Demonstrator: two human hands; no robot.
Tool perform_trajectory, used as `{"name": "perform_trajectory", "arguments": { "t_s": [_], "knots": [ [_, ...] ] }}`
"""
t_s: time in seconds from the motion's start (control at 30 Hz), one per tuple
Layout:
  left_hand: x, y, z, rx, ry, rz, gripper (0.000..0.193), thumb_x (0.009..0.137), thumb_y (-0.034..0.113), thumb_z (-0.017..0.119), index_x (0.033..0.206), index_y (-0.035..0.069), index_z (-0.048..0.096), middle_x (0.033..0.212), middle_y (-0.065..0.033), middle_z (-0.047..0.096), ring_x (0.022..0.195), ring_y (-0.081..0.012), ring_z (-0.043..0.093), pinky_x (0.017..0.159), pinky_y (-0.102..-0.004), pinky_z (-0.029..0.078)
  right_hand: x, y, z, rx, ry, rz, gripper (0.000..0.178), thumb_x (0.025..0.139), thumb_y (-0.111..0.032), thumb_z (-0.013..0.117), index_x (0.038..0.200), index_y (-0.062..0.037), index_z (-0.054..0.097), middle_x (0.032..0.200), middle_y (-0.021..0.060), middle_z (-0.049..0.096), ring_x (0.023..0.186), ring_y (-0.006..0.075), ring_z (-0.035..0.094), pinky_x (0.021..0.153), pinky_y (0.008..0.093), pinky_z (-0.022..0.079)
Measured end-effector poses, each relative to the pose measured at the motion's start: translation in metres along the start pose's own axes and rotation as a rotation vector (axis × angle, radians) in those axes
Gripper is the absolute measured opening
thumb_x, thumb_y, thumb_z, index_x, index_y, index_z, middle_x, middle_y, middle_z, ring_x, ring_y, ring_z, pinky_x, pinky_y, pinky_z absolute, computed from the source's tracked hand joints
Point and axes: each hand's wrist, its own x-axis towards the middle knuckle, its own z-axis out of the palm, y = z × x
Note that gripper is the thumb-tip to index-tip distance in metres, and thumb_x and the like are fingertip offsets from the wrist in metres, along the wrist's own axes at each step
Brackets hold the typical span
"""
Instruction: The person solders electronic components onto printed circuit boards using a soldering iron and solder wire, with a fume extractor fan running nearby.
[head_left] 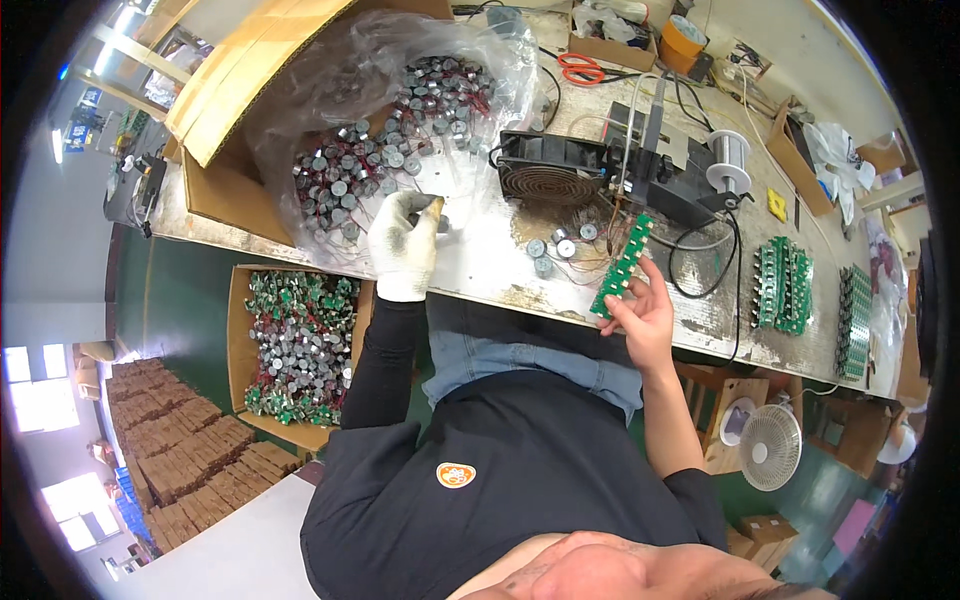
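My left hand (405,245), in a white glove with stained fingertips, is closed above the worktable beside a heap of small round motors (345,175) with thin red wires. Something small and dark shows by its fingertips, too hidden to name. My bare right hand (645,315) pinches the lower end of a long green circuit board strip (625,265), which stands tilted over the table's front part. A few loose motors (565,248) lie to the left of that strip. Behind it is a black soldering fixture (665,170) with a thin tube and a solder wire spool (728,160).
A black fan (550,168) stands by the fixture. A clear plastic bag (300,110) spreads around the motor heap inside a tipped cardboard box (235,195). Stacked green boards (782,285) sit at right. Below the table, a carton (240,345) holds motors with boards. Orange scissors (580,69) lie behind.
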Motion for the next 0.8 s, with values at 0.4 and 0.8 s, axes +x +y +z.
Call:
{"name": "perform_trajectory", "arguments": {
  "t_s": [0.4,0.8],
  "knots": [
    [-0.059,0.028,0.039,-0.289,-0.224,-0.341,0.03,0.092,0.018,0.062,0.112,-0.006,0.059,0.088,-0.0113,0.068,0.065,-0.0102,0.059,0.059,-0.0217,0.046,-0.001,-0.001,0.0,0.036,0.021,0.051,0.07,0.084,0.007,0.061,0.143,-0.0012,0.023,0.101,0.0167,0.058,0.065,0.0185,0.065,0.05,0.0253,0.053],
    [-0.085,0.045,0.092,0.057,-0.509,-0.129,0.02,0.089,0.012,0.064,0.104,-0.001,0.065,0.077,-0.0031,0.063,0.066,-0.0087,0.056,0.061,-0.0241,0.046,0.001,-0.007,-0.001,0.091,-0.021,0.044,0.075,0.083,0.009,0.062,0.146,-0.004,0.021,0.11,0.0177,0.055,0.07,0.0177,0.065,0.056,0.0255,0.054]
  ]
}}
